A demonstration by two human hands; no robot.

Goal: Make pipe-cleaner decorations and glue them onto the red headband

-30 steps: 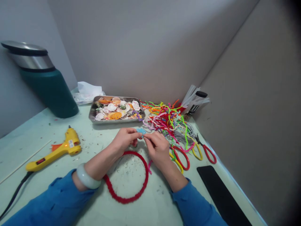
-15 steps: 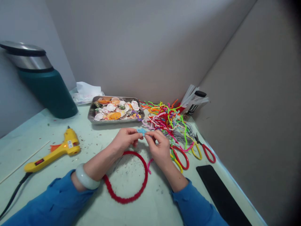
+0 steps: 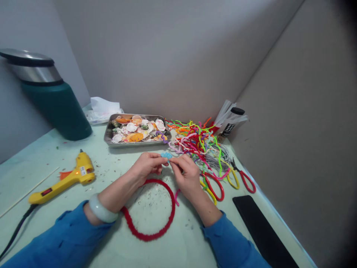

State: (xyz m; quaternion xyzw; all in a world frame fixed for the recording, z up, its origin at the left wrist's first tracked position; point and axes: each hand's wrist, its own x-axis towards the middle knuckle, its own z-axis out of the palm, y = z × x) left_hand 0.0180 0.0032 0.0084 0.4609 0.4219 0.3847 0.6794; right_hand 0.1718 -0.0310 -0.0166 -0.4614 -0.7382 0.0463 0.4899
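Note:
A small light-blue pipe cleaner piece (image 3: 166,155), bent into a bunched shape, is pinched between both hands. My left hand (image 3: 147,165) grips it from the left with thumb and forefinger. From the right, my right hand (image 3: 186,173) is closed on its lower end, fingertips close to those of the left. Below them a red fuzzy ring (image 3: 150,237) lies flat on the table, its left part hidden behind my left wrist. A short pink pipe cleaner (image 3: 176,198) lies by the ring's right side, partly under my right hand.
A yellow glue gun (image 3: 64,182) lies left, near a tall green bottle (image 3: 60,108). A metal tray (image 3: 134,145) of shells stands at the back, beside tangled pipe cleaners (image 3: 195,139). Red-and-yellow scissors (image 3: 217,188), more scissors (image 3: 247,181) and a black slab (image 3: 262,227) lie right.
The fingers have shifted slightly left with the blue piece, and my right hand has turned a little. More of the blue loops show above the fingertips.

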